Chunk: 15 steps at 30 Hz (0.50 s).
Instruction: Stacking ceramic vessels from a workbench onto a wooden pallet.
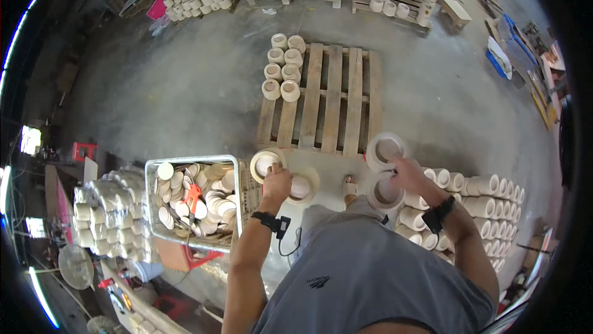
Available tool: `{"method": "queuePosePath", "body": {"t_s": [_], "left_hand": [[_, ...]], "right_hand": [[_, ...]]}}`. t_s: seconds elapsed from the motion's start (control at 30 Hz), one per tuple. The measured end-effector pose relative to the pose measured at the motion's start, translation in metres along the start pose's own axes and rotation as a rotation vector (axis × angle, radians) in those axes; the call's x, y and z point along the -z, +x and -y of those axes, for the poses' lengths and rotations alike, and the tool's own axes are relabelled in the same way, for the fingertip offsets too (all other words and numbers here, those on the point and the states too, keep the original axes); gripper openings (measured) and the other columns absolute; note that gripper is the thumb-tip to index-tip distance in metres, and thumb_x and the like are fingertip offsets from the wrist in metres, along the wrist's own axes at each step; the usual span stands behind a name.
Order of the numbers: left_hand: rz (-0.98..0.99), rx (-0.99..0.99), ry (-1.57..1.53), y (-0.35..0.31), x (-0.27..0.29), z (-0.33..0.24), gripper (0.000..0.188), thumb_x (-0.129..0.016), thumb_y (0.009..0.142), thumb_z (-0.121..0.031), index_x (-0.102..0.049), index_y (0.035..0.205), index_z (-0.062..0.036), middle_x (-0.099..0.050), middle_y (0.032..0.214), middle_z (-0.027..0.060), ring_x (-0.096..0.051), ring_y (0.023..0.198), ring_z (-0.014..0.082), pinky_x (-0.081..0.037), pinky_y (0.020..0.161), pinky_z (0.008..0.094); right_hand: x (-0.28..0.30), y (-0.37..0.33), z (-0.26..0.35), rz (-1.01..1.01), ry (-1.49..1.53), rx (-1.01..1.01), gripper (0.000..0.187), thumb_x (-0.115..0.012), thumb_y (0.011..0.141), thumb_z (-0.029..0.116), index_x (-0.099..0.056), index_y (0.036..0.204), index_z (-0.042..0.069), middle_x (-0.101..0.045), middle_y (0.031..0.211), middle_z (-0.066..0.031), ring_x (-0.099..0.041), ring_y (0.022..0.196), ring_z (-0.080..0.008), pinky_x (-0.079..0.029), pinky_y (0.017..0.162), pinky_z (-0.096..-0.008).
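My left hand (276, 184) is closed where two round cream pots meet, pinching their rims. One pot (254, 166) lies just beyond the fingers; the other pot (312, 193) is to their right. With fingers likewise closed, my right hand (409, 175) grips the adjoining rims of another pair: a far pot (372, 151) and a near pot (375, 199). All four mouths face up, showing brownish or pale insides. Both pairs are in front of my body, on this side of a wooden pallet (334, 96). My fingertips are partly hidden inside the rims.
Small pots (272, 90) stand in two rows on the pallet's left side. Left of me, a grey crate (238, 210) holds loose round discs and a red-handled tool (193, 197). Stacked pots (485, 207) are at my right; wrapped pots (114, 210) stand far left. Loaded pallets line the back.
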<state>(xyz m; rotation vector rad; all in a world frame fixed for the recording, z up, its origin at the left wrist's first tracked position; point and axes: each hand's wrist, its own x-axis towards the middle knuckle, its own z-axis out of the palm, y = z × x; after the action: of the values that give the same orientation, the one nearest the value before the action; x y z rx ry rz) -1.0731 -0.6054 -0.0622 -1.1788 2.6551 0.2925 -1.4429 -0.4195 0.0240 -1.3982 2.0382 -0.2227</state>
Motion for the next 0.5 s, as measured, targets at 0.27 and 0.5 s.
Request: {"method": "queuePosePath", "body": {"t_s": [0.27, 0.5], "left_hand": [[-0.040, 0.230, -0.191, 0.061, -0.045, 0.040, 0.025, -0.061, 0.087, -0.023, -0.070, 0.099, -0.0027, -0.055, 0.124, 0.0220, -0.055, 0.109, 0.0372, -0.050, 0.091, 0.0423], [-0.056, 0.384, -0.329, 0.139, -0.067, 0.074, 0.024, -0.056, 0.086, -0.016, -0.070, 0.101, -0.0037, -0.055, 0.121, 0.0182, -0.054, 0.108, 0.0345, -0.051, 0.089, 0.0406]], "right_hand": [[0.027, 0.200, 0.073, 0.210, -0.186, 0.315, 0.048, -0.074, 0.069, 0.014, -0.059, 0.114, 0.009, -0.068, 0.096, -0.0196, -0.066, 0.093, -0.0385, -0.052, 0.081, -0.0462], [-0.011, 0.339, 0.135, 0.361, -0.366, 0.419, 0.051, -0.072, 0.073, 0.014, -0.054, 0.121, 0.012, -0.068, 0.099, -0.0193, -0.065, 0.095, -0.0386, -0.051, 0.079, -0.0474]]}}
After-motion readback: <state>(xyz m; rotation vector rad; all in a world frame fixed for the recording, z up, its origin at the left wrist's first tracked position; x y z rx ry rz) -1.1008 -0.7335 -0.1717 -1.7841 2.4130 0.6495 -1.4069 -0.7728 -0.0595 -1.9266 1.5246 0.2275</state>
